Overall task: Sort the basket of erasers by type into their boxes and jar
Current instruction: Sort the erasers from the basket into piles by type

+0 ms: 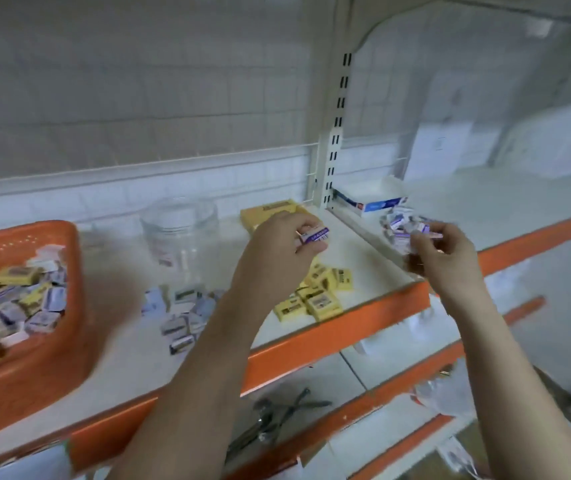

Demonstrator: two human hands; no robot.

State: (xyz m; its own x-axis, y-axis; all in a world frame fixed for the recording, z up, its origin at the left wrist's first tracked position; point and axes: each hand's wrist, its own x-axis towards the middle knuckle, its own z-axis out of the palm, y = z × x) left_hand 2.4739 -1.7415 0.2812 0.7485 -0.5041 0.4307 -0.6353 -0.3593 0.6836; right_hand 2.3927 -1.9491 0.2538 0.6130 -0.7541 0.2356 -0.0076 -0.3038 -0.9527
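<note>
Orange basket (52, 271) cut off at the left edge, motion blur over the glass jar (180, 233), eraser labels unreadable, right hand (439, 258) smeared, its grasp unclear

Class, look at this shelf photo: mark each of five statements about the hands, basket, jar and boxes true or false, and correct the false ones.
1. The left hand pinches a purple-labelled eraser. True.
2. The orange basket is empty. False: it holds mixed yellow and purple erasers.
3. The glass jar stands upright on the shelf, between the basket and the yellow box. True.
4. The yellow erasers on the shelf lie inside the jar. False: they lie loose on the shelf, under the left hand.
5. The right hand is holding the blue and white box. False: it grips small purple erasers; the box sits behind it.
</note>
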